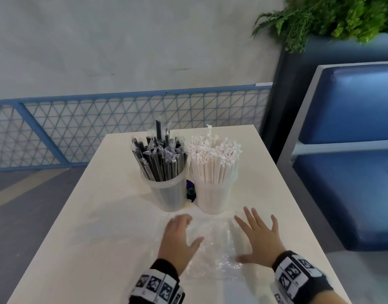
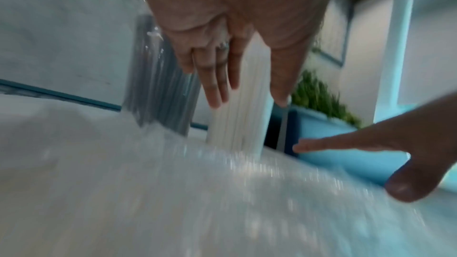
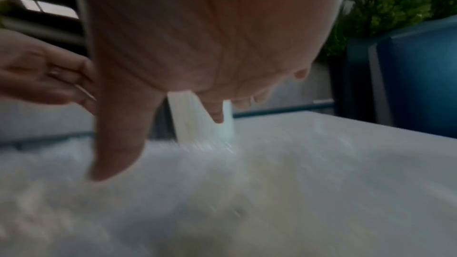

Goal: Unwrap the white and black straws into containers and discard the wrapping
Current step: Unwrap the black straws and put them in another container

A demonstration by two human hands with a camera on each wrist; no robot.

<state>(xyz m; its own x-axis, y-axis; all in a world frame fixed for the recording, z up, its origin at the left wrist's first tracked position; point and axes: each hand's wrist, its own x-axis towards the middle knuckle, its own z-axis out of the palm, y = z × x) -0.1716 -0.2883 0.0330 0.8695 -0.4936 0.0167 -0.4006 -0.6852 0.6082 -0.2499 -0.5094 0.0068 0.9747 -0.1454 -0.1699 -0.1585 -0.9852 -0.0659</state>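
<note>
Head view: your left hand [image 1: 177, 236] and right hand [image 1: 257, 235] hover flat, fingers relaxed, over the clear wrapping [image 1: 212, 249] at lower centre; black straws [image 1: 160, 159] and white straws [image 1: 214, 159] stand in cups above. Wrist views: blurry, fingers spread, gripping nothing.

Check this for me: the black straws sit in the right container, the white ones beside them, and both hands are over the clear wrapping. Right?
Not quite: the head view shows the black straws in the left container, white straws on the right. Both hands, left hand and right hand, are over the clear wrapping.
</note>
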